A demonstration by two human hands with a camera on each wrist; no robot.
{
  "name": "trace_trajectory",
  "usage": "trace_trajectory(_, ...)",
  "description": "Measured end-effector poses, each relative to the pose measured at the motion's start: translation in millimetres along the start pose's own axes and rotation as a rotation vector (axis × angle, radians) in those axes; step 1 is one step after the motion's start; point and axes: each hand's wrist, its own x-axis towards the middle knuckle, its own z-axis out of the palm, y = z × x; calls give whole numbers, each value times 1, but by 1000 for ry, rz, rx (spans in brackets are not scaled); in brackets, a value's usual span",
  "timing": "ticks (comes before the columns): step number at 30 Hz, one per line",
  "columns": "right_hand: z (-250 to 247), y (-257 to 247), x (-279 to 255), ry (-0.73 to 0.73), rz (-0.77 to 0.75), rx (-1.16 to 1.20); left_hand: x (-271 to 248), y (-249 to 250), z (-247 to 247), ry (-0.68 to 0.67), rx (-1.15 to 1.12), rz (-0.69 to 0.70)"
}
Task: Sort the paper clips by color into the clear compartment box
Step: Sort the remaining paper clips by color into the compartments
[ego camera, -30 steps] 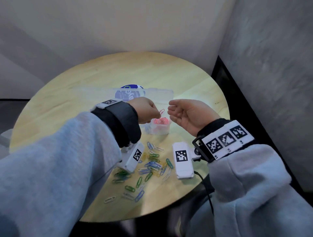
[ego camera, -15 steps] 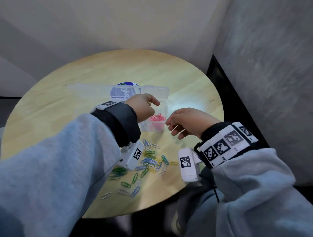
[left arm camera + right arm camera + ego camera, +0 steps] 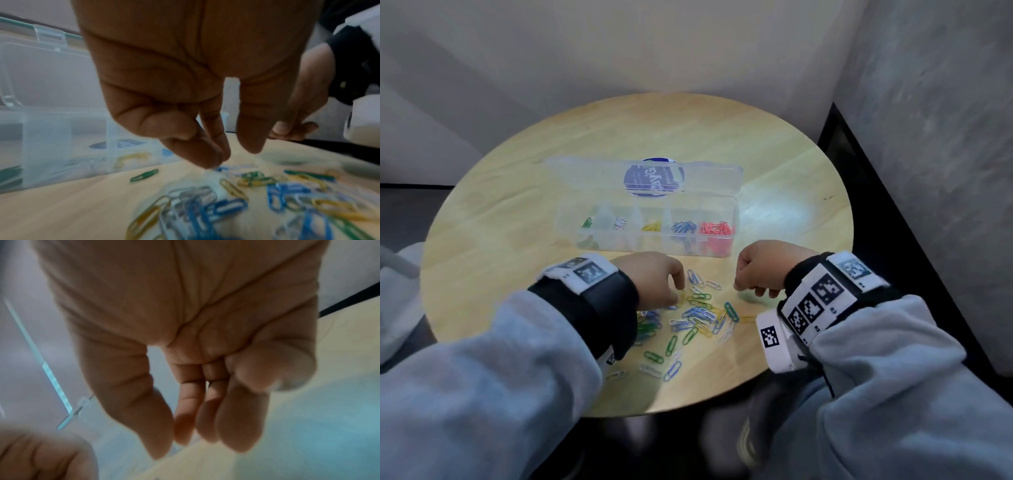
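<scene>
The left hand [image 3: 654, 277] is lowered over a loose pile of coloured wire paper clips [image 3: 698, 315] — fingertips [image 3: 207, 160] drawn together, nothing visibly held. The right hand [image 3: 763, 267], beside it, is loosely curled and empty. Just beyond both lies the clear plastic compartment box [image 3: 647, 222], lid open — clips sorted inside.
</scene>
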Motion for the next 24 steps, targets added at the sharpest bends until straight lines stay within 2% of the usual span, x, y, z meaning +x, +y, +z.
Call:
trace_trajectory(5,20,-5,7,-27,69,-276,8,13,5,56,14,62)
trace_trajectory(9,31,-6,16,-41,57,-304,19,22,10,97,59,126)
trace_trajectory(13,38,-9,18,-30,25,-320,25,25,18,50,98,124)
trace_trajectory(17,26,-8,13,-62,18,-176,27,21,22,51,63,124)
trace_trajectory(20,18,-1,12,-114,11,51,27,19,24,60,27,123)
trace_trajectory(24,8,7,12,-94,-7,231,26,17,26,68,-21,103)
